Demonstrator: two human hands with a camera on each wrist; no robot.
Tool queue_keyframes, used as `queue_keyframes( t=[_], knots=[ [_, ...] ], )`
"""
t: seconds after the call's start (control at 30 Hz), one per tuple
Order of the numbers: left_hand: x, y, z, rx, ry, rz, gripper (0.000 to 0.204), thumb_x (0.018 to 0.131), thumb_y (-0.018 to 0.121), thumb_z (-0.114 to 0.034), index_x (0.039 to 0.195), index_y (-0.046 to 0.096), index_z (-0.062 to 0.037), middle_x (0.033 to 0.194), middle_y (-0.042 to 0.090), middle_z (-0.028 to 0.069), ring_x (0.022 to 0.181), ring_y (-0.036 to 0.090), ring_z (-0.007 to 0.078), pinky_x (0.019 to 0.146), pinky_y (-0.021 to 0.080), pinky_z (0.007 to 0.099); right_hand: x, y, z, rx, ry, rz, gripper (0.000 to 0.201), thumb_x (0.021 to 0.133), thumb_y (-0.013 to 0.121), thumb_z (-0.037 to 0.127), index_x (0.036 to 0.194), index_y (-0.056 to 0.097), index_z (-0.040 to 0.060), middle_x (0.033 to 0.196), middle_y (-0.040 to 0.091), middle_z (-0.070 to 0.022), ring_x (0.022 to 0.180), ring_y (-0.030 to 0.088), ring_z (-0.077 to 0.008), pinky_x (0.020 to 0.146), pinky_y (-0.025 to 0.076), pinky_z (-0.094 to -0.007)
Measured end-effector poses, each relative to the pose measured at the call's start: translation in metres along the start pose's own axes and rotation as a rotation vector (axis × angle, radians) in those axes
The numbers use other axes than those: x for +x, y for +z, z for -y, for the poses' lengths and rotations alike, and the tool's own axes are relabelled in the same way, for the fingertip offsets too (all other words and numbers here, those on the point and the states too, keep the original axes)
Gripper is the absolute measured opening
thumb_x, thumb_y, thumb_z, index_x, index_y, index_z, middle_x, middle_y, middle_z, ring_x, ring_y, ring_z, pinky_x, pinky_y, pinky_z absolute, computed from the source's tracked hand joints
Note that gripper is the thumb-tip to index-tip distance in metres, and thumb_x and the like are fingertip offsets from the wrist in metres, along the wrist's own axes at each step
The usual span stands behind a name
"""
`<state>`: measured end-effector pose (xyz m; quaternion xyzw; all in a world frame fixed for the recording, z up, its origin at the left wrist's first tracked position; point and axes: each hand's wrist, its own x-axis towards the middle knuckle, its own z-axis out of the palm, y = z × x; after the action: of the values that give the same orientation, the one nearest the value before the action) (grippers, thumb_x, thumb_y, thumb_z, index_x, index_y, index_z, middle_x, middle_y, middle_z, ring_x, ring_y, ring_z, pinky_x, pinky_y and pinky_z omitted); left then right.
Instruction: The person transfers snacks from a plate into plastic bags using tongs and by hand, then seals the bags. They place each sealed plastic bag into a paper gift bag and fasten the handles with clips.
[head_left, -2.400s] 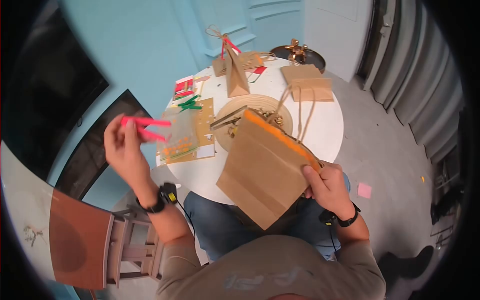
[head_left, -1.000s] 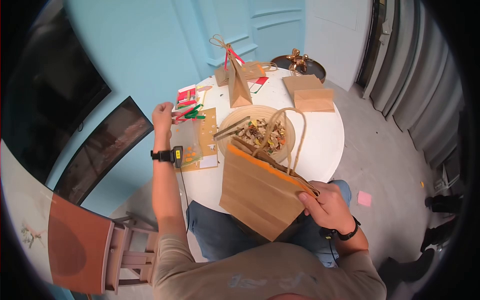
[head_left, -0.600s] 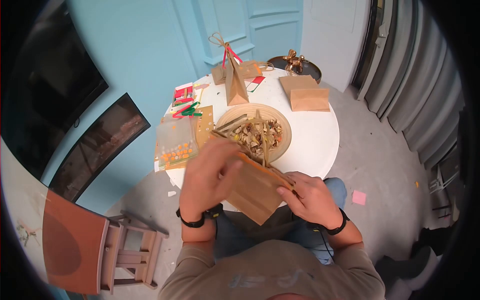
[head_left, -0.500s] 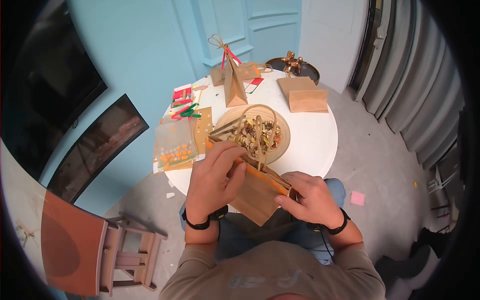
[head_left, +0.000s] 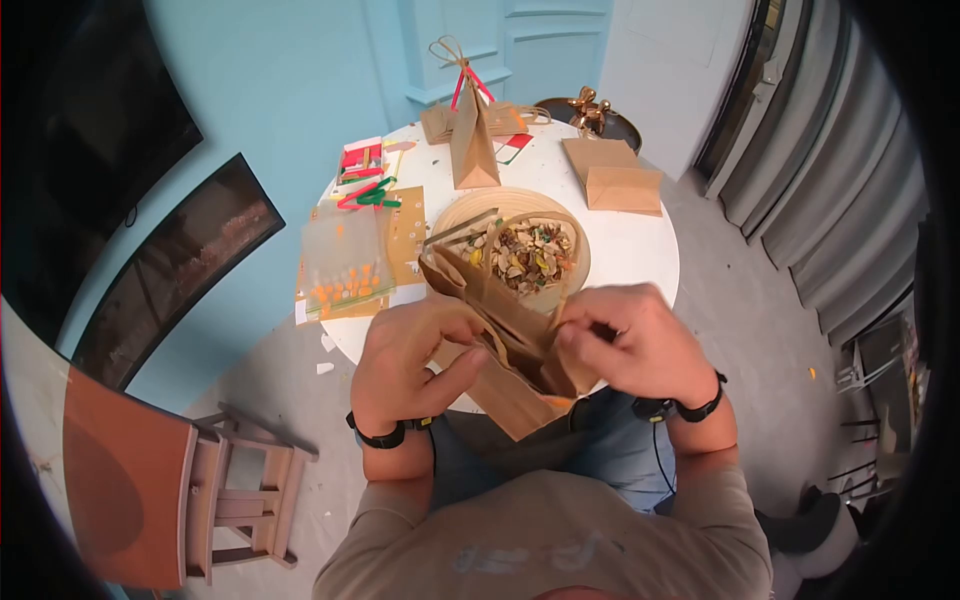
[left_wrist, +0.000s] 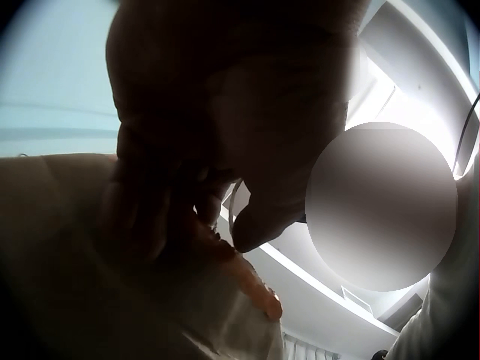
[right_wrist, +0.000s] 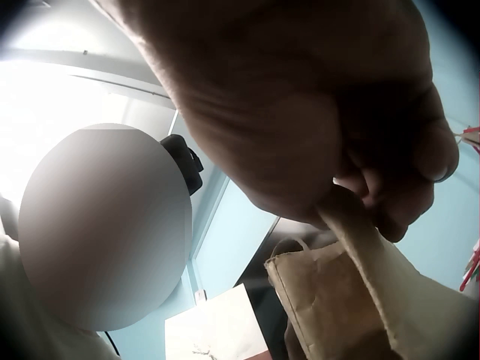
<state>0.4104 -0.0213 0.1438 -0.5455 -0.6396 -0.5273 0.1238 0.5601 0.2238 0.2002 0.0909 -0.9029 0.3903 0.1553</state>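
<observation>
A brown paper bag (head_left: 508, 402) with an orange strip along its rim hangs tilted between the hands, its mouth spread apart. The left hand (head_left: 405, 365) pinches the left part of the rim near a handle; the left wrist view shows it dark against the bag (left_wrist: 52, 240). On the other side, the right hand (head_left: 640, 342) pinches the bag's upper edge and a handle. In the right wrist view, a twisted paper handle (right_wrist: 364, 262) runs down from the right hand (right_wrist: 300, 112), beside the bag (right_wrist: 322, 300). The bag's inside is mostly hidden.
Behind the bag, a round woven tray (head_left: 462, 208) holds dried pieces and tongs. Left on the white table (head_left: 640, 245) are a clear pouch (head_left: 335, 245), pink and green strips (head_left: 372, 193) and a red box (head_left: 361, 160). More paper bags (head_left: 474, 150) stand farther back.
The left hand has left the pink strips by the green ones and come to the bag. The right hand has shifted its grip, and the bag's mouth has spread wider.
</observation>
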Motion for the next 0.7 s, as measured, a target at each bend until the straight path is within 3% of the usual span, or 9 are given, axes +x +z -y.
queue_keyframes(
  t=[0.1, 0.23, 0.3, 0.37, 0.43, 0.47, 0.5, 0.57, 0.7],
  knots=[
    [-0.003, -0.010, -0.002, -0.032, 0.026, -0.067, 0.026, 0.083, 0.090, -0.017, 0.090, 0.069, -0.0050, 0.088, 0.078, 0.0088, 0.073, 0.075, 0.0261, 0.065, 0.055, 0.0353, 0.009, -0.012, -0.001, -0.124, 0.027, -0.037, 0.012, 0.096, 0.074, 0.009, 0.104, 0.075, -0.0008, 0.081, 0.074, -0.0177, 0.069, 0.071, -0.0360, 0.066, 0.056, -0.0416],
    [-0.015, -0.019, 0.010, -0.084, 0.098, -0.215, 0.040, 0.071, 0.095, -0.031, 0.085, 0.070, -0.0043, 0.076, 0.074, 0.0072, 0.065, 0.070, 0.0227, 0.061, 0.052, 0.0335, 0.021, -0.011, 0.013, -0.235, 0.267, -0.093, 0.007, 0.095, 0.071, 0.004, 0.097, 0.068, -0.0014, 0.086, 0.071, -0.0190, 0.078, 0.070, -0.0398, 0.071, 0.055, -0.0459],
    [-0.019, -0.021, 0.013, -0.125, 0.126, -0.232, 0.039, 0.071, 0.096, -0.030, 0.085, 0.071, -0.0029, 0.077, 0.074, 0.0094, 0.066, 0.071, 0.0257, 0.061, 0.053, 0.0347, 0.023, 0.005, 0.005, -0.523, -0.196, -0.256, 0.008, 0.092, 0.071, 0.001, 0.094, 0.064, 0.0005, 0.093, 0.063, -0.0200, 0.086, 0.066, -0.0417, 0.074, 0.052, -0.0470],
    [-0.016, -0.022, 0.014, -0.124, 0.156, -0.207, 0.039, 0.071, 0.096, -0.030, 0.086, 0.072, -0.0028, 0.077, 0.074, 0.0100, 0.066, 0.072, 0.0271, 0.061, 0.054, 0.0351, 0.026, 0.004, 0.002, -0.668, -0.328, -0.170, 0.016, 0.084, 0.074, 0.003, 0.094, 0.062, 0.0042, 0.095, 0.056, -0.0158, 0.090, 0.064, -0.0365, 0.074, 0.050, -0.0449],
    [-0.013, -0.024, 0.012, -0.122, 0.189, -0.183, 0.039, 0.071, 0.096, -0.029, 0.086, 0.072, -0.0027, 0.078, 0.074, 0.0107, 0.067, 0.072, 0.0286, 0.062, 0.054, 0.0354, 0.031, 0.002, 0.012, -0.793, -0.688, 0.005, 0.021, 0.074, 0.074, 0.009, 0.092, 0.062, 0.0056, 0.093, 0.057, -0.0099, 0.088, 0.062, -0.0276, 0.072, 0.049, -0.0413],
    [-0.012, -0.025, 0.010, -0.113, 0.177, -0.151, 0.039, 0.071, 0.097, -0.029, 0.087, 0.072, -0.0026, 0.080, 0.075, 0.0113, 0.068, 0.073, 0.0294, 0.063, 0.055, 0.0359, 0.035, 0.009, 0.012, -0.797, -0.821, -0.072, 0.024, 0.070, 0.072, 0.014, 0.091, 0.064, 0.0059, 0.095, 0.057, -0.0058, 0.087, 0.059, -0.0225, 0.072, 0.049, -0.0372],
    [-0.011, -0.025, 0.008, -0.105, 0.167, -0.118, 0.039, 0.070, 0.097, -0.028, 0.087, 0.072, -0.0025, 0.081, 0.075, 0.0119, 0.070, 0.074, 0.0303, 0.064, 0.055, 0.0364, 0.034, 0.007, 0.016, -0.798, -0.821, -0.072, 0.024, 0.070, 0.072, 0.014, 0.091, 0.064, 0.0059, 0.095, 0.057, -0.0058, 0.087, 0.059, -0.0225, 0.072, 0.049, -0.0372],
    [-0.011, -0.023, 0.004, -0.095, 0.149, -0.130, 0.038, 0.071, 0.097, -0.027, 0.087, 0.072, -0.0026, 0.084, 0.076, 0.0122, 0.071, 0.074, 0.0306, 0.065, 0.055, 0.0362, 0.033, -0.001, 0.030, -0.706, -0.893, 0.126, 0.035, 0.077, 0.077, 0.011, 0.110, 0.074, -0.0002, 0.115, 0.070, -0.0117, 0.095, 0.067, -0.0264, 0.074, 0.054, -0.0357],
    [-0.014, -0.022, 0.006, -0.129, 0.083, -0.110, 0.038, 0.071, 0.097, -0.027, 0.086, 0.073, -0.0031, 0.091, 0.077, 0.0120, 0.076, 0.076, 0.0305, 0.067, 0.056, 0.0359, 0.027, 0.002, 0.049, -0.410, -0.951, 0.154, 0.033, 0.082, 0.077, 0.006, 0.114, 0.074, -0.0017, 0.116, 0.070, -0.0121, 0.098, 0.070, -0.0290, 0.076, 0.058, -0.0382]
  ],
)
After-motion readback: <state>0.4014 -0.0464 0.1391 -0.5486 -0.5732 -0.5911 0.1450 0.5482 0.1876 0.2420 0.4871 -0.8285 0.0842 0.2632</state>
